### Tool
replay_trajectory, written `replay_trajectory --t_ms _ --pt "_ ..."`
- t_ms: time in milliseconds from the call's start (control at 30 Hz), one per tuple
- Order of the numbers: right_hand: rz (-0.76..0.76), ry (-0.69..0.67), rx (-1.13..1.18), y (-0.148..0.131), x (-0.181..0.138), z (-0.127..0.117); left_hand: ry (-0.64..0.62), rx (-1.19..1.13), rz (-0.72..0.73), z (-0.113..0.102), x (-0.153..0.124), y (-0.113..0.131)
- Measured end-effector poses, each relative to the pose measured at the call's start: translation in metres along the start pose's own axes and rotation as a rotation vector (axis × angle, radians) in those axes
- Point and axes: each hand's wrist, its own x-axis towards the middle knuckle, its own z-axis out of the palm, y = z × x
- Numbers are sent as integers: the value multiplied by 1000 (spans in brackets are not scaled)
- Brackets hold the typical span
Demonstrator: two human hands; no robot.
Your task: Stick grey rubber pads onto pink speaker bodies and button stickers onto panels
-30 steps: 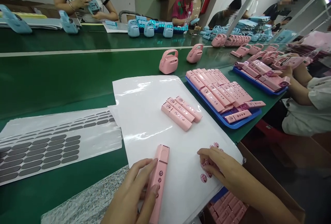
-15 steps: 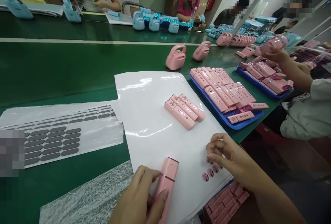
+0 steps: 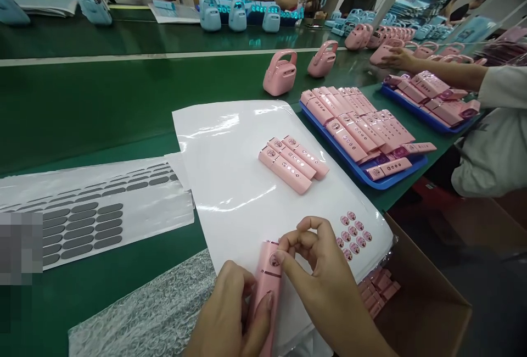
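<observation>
My left hand (image 3: pixel 234 307) is closed round a long pink plastic case (image 3: pixel 269 285), upper end pointing away from me. My right hand (image 3: pixel 315 269) is in a pinch at the case's top, thumb and finger on the edge of a small round picture sticker (image 3: pixel 274 259). That sticker lies against the square face above the shiny band. Beneath both hands is a glossy white sheet (image 3: pixel 222 154). Several round stickers (image 3: pixel 353 230) sit in rows on it, right of my right hand. Three pink cases (image 3: pixel 288 165) with round stickers lie side by side farther up the sheet.
A blue tray (image 3: pixel 381 182) at the right holds rows of pink cases; another blue tray (image 3: pixel 444 124) stands beyond it. Sheets of grey oval stickers (image 3: pixel 82 225) lie left. Pink handled units (image 3: pixel 280 74) stand at the back. A co-worker's arm (image 3: pixel 444 74) reaches in from the right.
My right hand has moved left from the sticker rows to the top of the pink case, where a round sticker now shows. The co-worker's hand at the right has shifted towards the pink handled units.
</observation>
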Motion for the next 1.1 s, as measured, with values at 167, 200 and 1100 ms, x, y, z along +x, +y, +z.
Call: replay_trajectory --t_ms 167,200,1100 --pt "-28 -4 -51 2 -1 -2 -29 27 -4 -2 1 1" --pt "-37 -1 -63 1 -1 -1 -35 30 -6 -2 1 1" --pt "-642 -27 -833 27 -14 24 -410 -237 -46 -38 21 12"
